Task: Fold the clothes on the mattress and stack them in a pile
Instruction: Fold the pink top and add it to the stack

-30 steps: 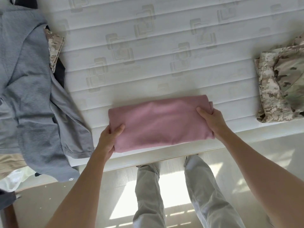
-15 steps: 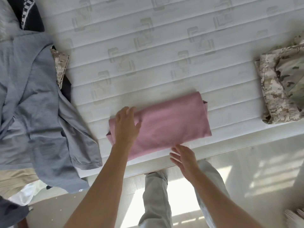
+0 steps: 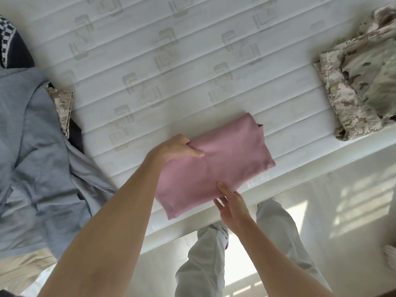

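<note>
A folded pink garment lies tilted near the front edge of the white quilted mattress. My left hand grips its upper left edge, thumb on top and fingers underneath. My right hand is at the garment's near edge, fingers spread, with the fingertips touching or slipping under the cloth. Folded camouflage clothes form a pile at the right side of the mattress.
Unfolded clothes lie heaped at the left: a grey-blue shirt, a camouflage piece, a dark checkered item and beige cloth. My legs in light trousers stand on the floor beside the mattress edge.
I let go of both ends of the pink garment. My left hand moved over its left part and gripped the upper edge; my right hand dropped to the near edge. The garment turned slightly.
</note>
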